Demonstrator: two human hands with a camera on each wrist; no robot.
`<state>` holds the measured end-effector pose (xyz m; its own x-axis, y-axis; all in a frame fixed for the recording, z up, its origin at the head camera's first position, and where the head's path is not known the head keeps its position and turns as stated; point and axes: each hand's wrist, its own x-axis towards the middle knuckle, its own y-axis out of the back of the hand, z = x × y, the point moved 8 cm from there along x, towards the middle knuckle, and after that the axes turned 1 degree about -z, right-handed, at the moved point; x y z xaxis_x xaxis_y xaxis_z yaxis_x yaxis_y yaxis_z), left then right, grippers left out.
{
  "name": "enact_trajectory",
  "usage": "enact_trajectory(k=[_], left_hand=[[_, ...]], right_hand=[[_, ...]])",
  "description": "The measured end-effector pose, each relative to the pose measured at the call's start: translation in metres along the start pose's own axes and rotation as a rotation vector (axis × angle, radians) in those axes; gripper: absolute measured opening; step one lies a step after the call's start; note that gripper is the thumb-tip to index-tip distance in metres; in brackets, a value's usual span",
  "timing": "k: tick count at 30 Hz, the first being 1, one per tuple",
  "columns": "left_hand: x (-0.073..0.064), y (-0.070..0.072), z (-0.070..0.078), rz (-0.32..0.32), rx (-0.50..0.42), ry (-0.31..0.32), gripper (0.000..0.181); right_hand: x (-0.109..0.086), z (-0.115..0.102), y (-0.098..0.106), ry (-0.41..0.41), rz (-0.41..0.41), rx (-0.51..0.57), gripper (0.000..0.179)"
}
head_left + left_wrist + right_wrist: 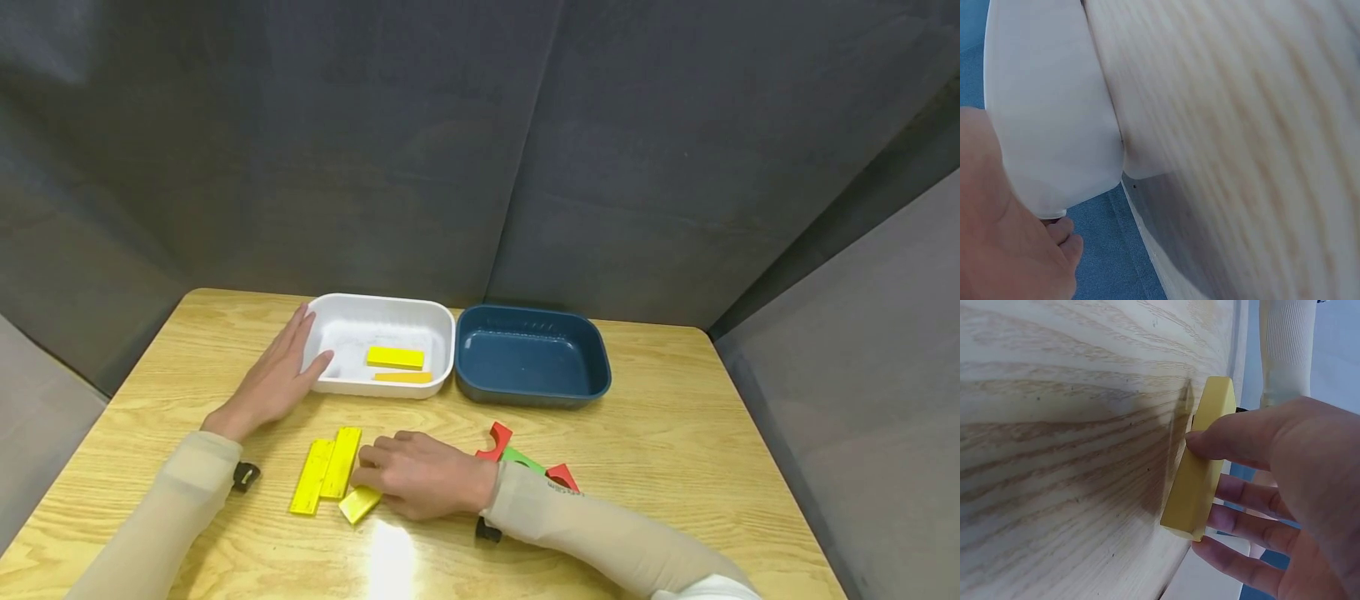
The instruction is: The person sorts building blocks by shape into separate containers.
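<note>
My left hand (pixel 273 375) holds the left end of a white plastic tray (pixel 360 388), its thumb over the rim and its fingers along the outer side. In the left wrist view, fingertips (pixel 1063 234) show by the tray's corner. Inside the tray lie a yellow block (pixel 395 358) and a thin orange-yellow one (pixel 403 377). My right hand (pixel 420 477) pinches a yellow rectangular block (pixel 1200 469) between thumb and fingers, low over the table. Just left of it two flat yellow blocks (pixel 342 462) lie side by side.
A dark blue tray (pixel 532 398) stands against the white one's right side. Beyond my right wrist are red arched blocks (pixel 497 440) and a green piece (pixel 522 459), partly hidden by the sleeve. Dark cloth (pixel 360 150) screens the wooden table (pixel 675 433).
</note>
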<state>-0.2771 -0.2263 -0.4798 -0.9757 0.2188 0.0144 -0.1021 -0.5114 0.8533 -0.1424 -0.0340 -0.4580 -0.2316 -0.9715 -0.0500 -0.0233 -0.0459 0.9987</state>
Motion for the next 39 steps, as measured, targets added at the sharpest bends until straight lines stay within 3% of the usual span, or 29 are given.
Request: enact_trajectory(k=[21,39], left_hand=[[0.000,0.000,0.000,-0.001,-0.003,0.000,0.087],[0.000,0.000,-0.001,0.001,-0.001,0.000,0.087]], right_hand=[[-0.005,0.015,0.020,-0.044,0.016,0.007,0.028],[-0.007,0.029,0.043,-0.047,0.095,-0.034,0.030]])
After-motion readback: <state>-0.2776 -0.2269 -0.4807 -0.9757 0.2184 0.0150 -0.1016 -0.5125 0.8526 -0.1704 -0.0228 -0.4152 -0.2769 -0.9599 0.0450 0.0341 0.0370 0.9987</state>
